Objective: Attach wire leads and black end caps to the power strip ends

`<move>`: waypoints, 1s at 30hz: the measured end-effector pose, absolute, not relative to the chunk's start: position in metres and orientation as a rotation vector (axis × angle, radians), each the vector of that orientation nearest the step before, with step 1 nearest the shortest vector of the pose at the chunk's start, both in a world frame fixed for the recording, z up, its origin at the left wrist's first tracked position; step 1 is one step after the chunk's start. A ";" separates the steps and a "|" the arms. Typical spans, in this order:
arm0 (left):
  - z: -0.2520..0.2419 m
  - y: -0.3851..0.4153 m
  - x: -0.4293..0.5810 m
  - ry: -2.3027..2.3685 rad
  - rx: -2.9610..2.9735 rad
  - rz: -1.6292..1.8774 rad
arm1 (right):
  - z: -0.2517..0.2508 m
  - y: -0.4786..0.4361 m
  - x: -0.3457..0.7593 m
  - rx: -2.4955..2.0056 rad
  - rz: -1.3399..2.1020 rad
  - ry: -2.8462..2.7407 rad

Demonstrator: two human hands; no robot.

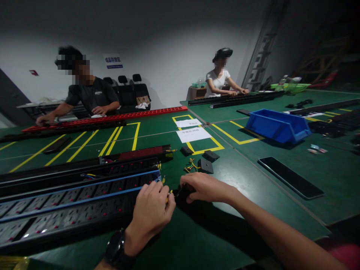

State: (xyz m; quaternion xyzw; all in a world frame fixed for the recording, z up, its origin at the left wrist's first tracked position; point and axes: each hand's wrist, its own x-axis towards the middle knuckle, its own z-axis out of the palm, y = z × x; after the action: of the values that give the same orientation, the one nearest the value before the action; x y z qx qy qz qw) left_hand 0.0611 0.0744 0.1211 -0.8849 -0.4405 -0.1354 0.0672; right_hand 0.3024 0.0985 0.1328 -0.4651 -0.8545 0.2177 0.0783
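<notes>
My left hand (152,210), with a black watch on the wrist, is closed at the end of the nearest black power strip (84,212). A short yellow-green wire (169,195) shows between its thumb and fingers. Just to the right, my right hand (205,187) is curled around a small dark piece (182,194), mostly hidden and in shadow; its kind is unclear. Several long power strips lie side by side on the left, some with wires at their ends. Beyond my right hand sit a black end cap (206,165) and loose yellow-green wires (191,165).
A phone (291,177) and a blue bin (277,126) are on the right of the green table (239,202). Paper sheets (194,135) lie mid-table. Across it, one person (94,95) works by a long red strip (112,118), another (219,80) by black strips.
</notes>
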 end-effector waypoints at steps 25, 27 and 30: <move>0.121 0.074 0.063 -1.313 -2.668 -0.325 | 0.096 0.094 0.272 -1.274 0.335 -2.453; 0.122 0.074 0.063 -1.311 -2.673 -0.305 | 0.092 0.093 0.270 -1.260 0.321 -2.446; 0.122 0.074 0.064 -1.310 -2.671 -0.294 | 0.090 0.094 0.269 -1.261 0.310 -2.437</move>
State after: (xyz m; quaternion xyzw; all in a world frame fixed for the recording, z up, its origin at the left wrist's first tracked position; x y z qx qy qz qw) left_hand 0.0636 0.0735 0.1219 -0.8909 -0.4370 -0.0980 0.0761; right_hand 0.2688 0.0937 0.0905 -0.4485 -0.8666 0.1101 0.1891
